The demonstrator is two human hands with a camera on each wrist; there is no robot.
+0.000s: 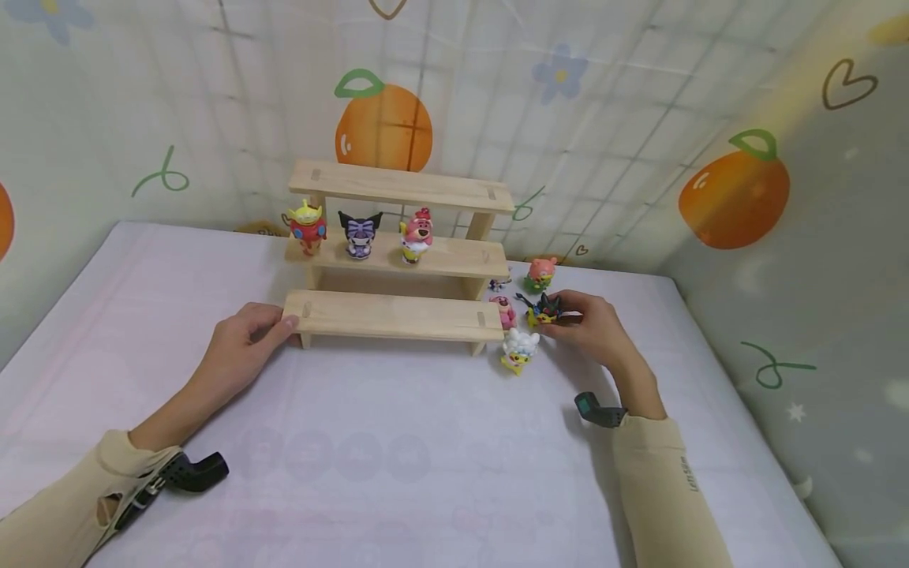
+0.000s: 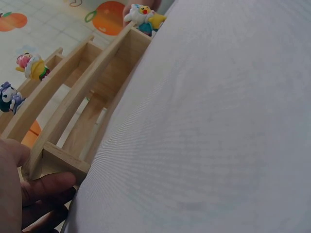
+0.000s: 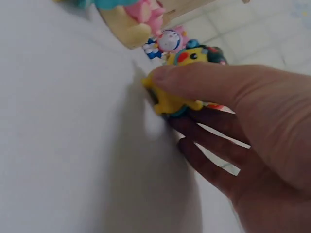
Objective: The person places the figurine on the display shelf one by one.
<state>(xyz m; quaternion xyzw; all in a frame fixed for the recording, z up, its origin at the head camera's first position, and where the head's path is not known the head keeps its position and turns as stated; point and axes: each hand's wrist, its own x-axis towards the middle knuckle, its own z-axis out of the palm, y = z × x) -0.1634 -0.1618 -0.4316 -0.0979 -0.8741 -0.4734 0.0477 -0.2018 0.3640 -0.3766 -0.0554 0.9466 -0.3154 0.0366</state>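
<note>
A three-tier wooden display stand (image 1: 398, 315) stands on the table. My left hand (image 1: 245, 339) grips the left end of its lowest step, with the thumb on top and fingers (image 2: 48, 187) at the end piece. Right of the stand, my right hand (image 1: 592, 323) pinches a yellow figurine (image 3: 170, 99) with a dark headpiece between thumb and fingers. Close to it are a white-haired figurine (image 1: 521, 351), a pink figurine (image 1: 506, 312), a pink-and-green figurine (image 1: 541, 274) and a small figurine (image 1: 499, 282) partly hidden by the stand.
On the middle step stand a green-and-red alien figurine (image 1: 308, 227), a black-and-purple figurine (image 1: 360, 235) and a pink bear figurine (image 1: 416, 237). A white cloth covers the table (image 1: 398, 473). Behind it hangs a curtain (image 1: 604, 158) printed with oranges.
</note>
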